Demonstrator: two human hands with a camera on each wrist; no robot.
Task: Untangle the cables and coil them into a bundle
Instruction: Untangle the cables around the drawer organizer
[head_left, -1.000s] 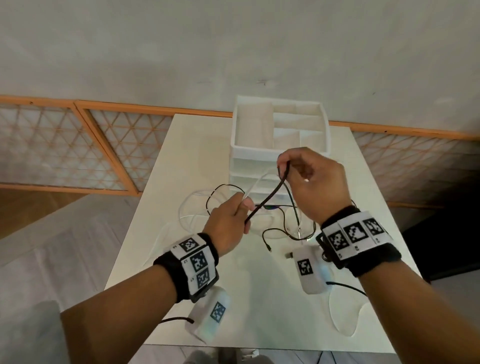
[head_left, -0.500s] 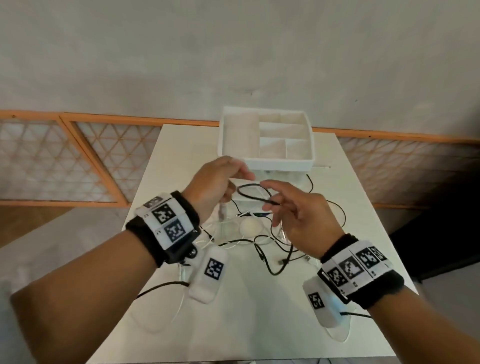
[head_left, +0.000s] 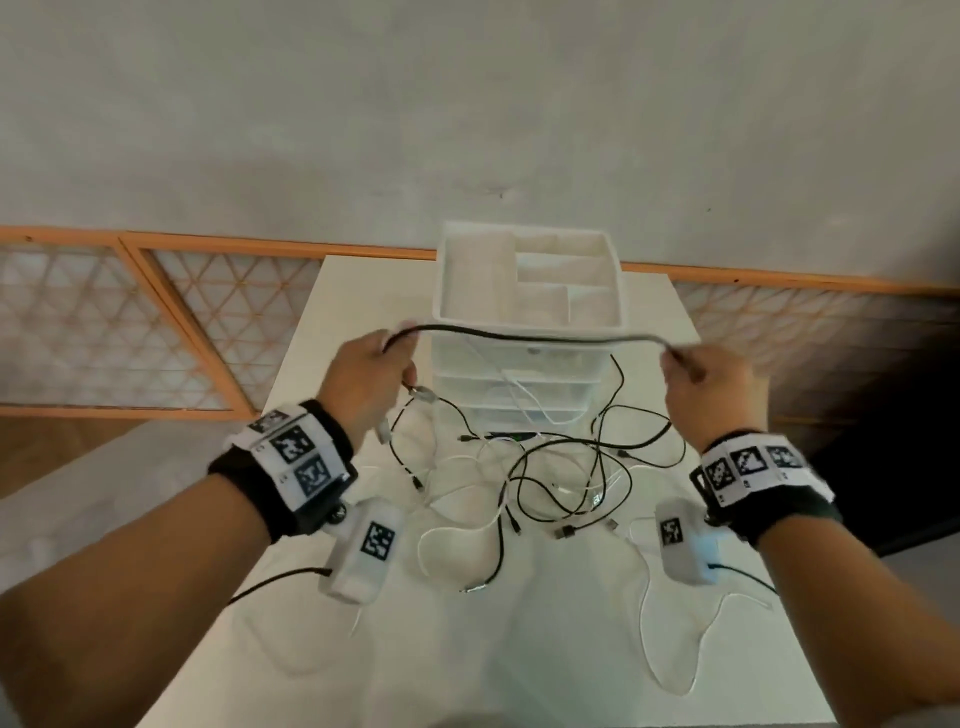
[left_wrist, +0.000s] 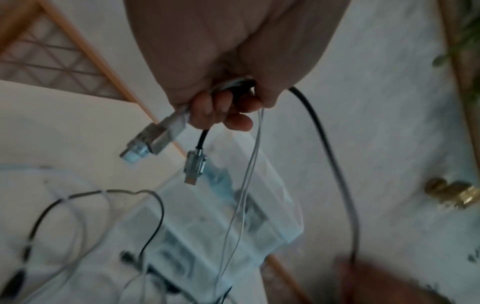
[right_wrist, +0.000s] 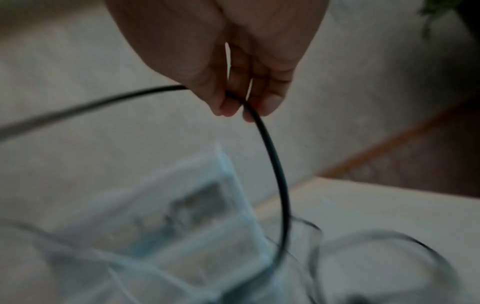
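Black cable (head_left: 530, 336) runs left-right between left hand (head_left: 363, 384) and right hand (head_left: 711, 387).

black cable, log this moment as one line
left hand: grips black cable plus white cable ends | right hand: pinches black cable | cable: stretched above drawer unit | tangle: on table

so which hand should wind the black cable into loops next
Probably right. The right hand pinches only the black cable, so it can feed loops. The left hand already grips two plug ends, a natural anchor.
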